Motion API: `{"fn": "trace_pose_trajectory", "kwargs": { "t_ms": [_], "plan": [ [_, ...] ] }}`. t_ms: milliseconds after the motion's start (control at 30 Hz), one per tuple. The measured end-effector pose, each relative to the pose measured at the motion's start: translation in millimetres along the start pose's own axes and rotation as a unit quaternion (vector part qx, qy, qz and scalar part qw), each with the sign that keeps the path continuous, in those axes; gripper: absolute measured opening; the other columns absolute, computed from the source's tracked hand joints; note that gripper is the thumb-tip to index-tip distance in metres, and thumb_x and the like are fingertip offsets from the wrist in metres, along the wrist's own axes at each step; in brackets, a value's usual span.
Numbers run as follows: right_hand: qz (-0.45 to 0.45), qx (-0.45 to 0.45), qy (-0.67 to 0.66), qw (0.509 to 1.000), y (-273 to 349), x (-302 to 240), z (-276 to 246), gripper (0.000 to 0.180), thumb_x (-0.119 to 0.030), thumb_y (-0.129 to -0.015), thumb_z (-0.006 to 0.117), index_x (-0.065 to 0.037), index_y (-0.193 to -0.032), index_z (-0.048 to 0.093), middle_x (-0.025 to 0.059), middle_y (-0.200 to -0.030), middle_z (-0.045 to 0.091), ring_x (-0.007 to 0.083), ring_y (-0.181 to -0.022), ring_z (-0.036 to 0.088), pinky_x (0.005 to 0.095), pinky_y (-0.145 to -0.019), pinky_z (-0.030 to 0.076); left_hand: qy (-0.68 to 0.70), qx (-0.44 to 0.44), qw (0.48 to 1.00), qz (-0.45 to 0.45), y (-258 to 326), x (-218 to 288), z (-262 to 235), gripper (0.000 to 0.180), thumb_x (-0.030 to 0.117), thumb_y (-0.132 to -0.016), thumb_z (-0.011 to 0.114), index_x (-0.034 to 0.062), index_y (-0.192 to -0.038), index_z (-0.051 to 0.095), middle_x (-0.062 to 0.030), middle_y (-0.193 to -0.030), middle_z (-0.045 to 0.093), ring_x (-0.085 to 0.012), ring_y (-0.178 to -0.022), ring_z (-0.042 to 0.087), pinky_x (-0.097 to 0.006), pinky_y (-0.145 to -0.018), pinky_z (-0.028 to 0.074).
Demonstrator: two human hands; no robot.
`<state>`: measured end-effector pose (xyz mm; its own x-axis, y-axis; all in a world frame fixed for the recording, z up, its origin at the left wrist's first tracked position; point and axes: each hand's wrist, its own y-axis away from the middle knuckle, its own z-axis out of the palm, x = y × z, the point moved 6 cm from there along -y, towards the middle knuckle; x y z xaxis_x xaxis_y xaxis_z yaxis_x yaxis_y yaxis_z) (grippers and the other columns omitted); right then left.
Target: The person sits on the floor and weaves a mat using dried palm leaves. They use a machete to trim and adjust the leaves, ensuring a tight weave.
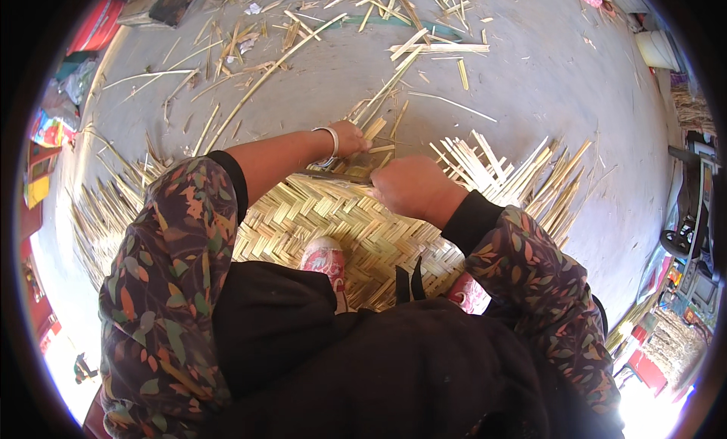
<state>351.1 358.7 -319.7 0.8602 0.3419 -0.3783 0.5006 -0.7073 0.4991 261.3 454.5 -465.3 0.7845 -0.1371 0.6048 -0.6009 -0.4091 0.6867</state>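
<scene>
Two hands meet at the far edge of a woven bamboo mat (pixel 356 227), where a flat, dark blade-like tool (pixel 333 174) lies across the weave. The tool's long axis runs left to right, nearly level, with its left end under the left hand (pixel 350 138) and its right end disappearing under the right hand (pixel 409 187). The right hand is closed in a fist over that end, knuckles up, so it seems to grip the tool, though the handle itself is hidden. The left hand, with a pale bangle (pixel 331 141) on the wrist, reaches farther out and its fingers curl around a loose bamboo strip (pixel 379 109) just beyond the blade; how tightly they hold it cannot be told. That strip points far and to the right, its long axis slanting away from the mat edge toward the scattered offcuts. The left hand is the one nearer the strip; the right sits nearer the body, just beside the blade's right end.

Unwoven strip ends (pixel 515 170) fan out from the mat's far right edge, and more stick out on the left. Both feet in pink shoes (pixel 324 259) rest on the near part of the mat. Grey concrete floor (pixel 545 83) lies beyond, littered with split bamboo pieces.
</scene>
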Motion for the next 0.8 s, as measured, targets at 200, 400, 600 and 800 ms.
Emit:
{"fn": "trace_pose_trajectory", "kwargs": {
  "t_ms": [200,400,600,800],
  "plan": [
    [0.050,0.040,0.013,0.998,0.5,-2.3,13.4,0.018,-0.017,-0.081,0.056,-0.005,-0.076,0.068,0.0145,-0.075,0.068,0.0326,-0.070,0.068,0.0453,-0.059,0.052,0.159,-0.014,0.987,0.019,2.2,5.6,3.1,0.037,0.037,-0.092,0.056,0.0041,-0.087,0.072,-0.0069,-0.079,0.071,-0.0159,-0.075,0.063,-0.032,-0.074,0.049],
    [0.059,0.074,-0.023,0.995,0.2,-0.9,26.0,0.015,-0.017,-0.082,0.056,-0.005,-0.081,0.065,0.0139,-0.074,0.068,0.0336,-0.070,0.068,0.0466,-0.060,0.053,0.208,0.049,0.977,-0.024,18.1,-2.5,-2.3,0.031,0.029,-0.092,0.057,0.0027,-0.083,0.070,-0.0079,-0.078,0.071,-0.0151,-0.072,0.065,-0.031,-0.067,0.050],
    [0.097,0.063,-0.040,0.993,-6.0,5.6,38.1,0.016,-0.016,-0.083,0.054,-0.004,-0.084,0.064,0.0148,-0.076,0.068,0.0344,-0.075,0.068,0.0461,-0.063,0.053,0.288,0.068,0.953,-0.067,48.4,12.0,-17.9,0.031,0.030,-0.092,0.057,0.0055,-0.076,0.067,-0.0074,-0.066,0.066,-0.0138,-0.059,0.062,-0.030,-0.055,0.047],
    [0.104,0.032,-0.041,0.993,-10.4,9.0,30.0,0.020,-0.019,-0.086,0.052,-0.004,-0.087,0.065,0.0175,-0.080,0.068,0.0361,-0.078,0.067,0.0479,-0.068,0.052,0.300,0.229,0.923,0.080,46.9,61.7,-168.4,0.058,0.058,-0.089,0.051,0.0027,-0.105,0.063,-0.0145,-0.093,0.066,-0.0216,-0.082,0.065,-0.037,-0.065,0.050]
  ]
}}
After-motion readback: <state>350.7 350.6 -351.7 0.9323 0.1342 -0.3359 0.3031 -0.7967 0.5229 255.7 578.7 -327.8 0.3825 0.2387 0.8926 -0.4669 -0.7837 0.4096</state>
